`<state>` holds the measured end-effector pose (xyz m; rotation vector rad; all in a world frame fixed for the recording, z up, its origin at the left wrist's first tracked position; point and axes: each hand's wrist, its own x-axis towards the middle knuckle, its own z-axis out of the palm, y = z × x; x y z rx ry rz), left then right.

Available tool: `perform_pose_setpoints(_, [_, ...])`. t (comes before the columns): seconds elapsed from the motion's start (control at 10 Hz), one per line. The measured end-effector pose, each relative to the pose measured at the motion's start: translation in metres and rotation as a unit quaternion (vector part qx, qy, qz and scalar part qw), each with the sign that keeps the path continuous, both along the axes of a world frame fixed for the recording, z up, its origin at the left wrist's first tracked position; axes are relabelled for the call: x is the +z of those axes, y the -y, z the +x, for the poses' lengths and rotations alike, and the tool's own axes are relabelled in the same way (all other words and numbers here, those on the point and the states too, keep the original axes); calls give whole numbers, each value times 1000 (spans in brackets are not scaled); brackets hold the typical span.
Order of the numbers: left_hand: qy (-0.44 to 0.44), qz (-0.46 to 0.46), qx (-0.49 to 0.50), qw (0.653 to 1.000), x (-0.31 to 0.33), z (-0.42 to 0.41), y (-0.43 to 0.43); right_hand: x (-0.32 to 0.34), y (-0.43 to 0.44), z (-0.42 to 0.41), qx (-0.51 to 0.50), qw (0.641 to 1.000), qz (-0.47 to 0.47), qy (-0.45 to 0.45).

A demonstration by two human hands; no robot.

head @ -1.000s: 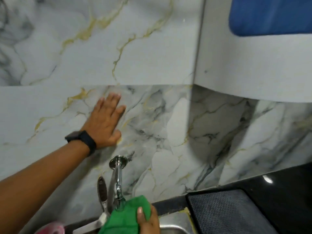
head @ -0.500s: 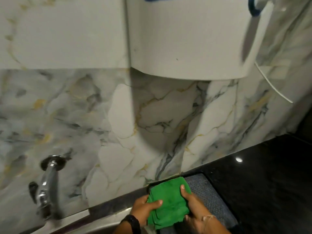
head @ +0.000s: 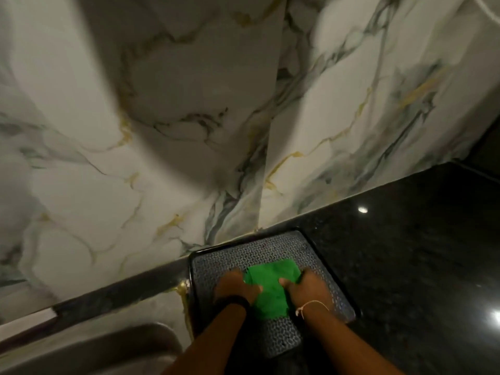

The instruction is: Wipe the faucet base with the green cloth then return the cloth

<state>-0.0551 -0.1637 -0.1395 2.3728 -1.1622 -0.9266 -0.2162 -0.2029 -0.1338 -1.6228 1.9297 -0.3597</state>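
Observation:
The green cloth (head: 271, 289) lies folded on a grey textured mat (head: 273, 247) beside the sink. My left hand (head: 236, 288), with a black band at the wrist, presses on the cloth's left edge with its thumb on the fabric. My right hand (head: 311, 289), with a thin string bracelet, holds down the cloth's right edge in the same way. The faucet is out of view.
A steel sink (head: 108, 345) sits at the lower left. The marble wall (head: 162, 131) rises just behind the mat. Black glossy countertop (head: 419, 253) stretches to the right of the mat.
The view swung right and down, and the faucet left the frame. Both hands lowered the green cloth onto the grey mat and now press it flat.

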Motion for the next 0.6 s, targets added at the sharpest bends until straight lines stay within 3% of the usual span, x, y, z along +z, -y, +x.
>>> perform_pose_setpoints(0.1, [37,-27,13,999,-2,-1,-3,-3,2,-4,-53,998,-3,34])
perform_pose_setpoints(0.2, [70,1,-18,997,7,3,-14,2,0,-9,-39,998,11,55])
perform_pose_setpoints(0.3, [110,-36,-51,992,31,21,-42,25,-18,-9,-65,992,-15,103])
perform_pose_setpoints(0.4, [158,-120,-52,979,62,60,-77,55,-41,-2,-103,984,-100,107])
perform_pose_setpoints(0.6, [325,-254,-54,909,188,147,-161,174,-91,65,13,963,-214,165])
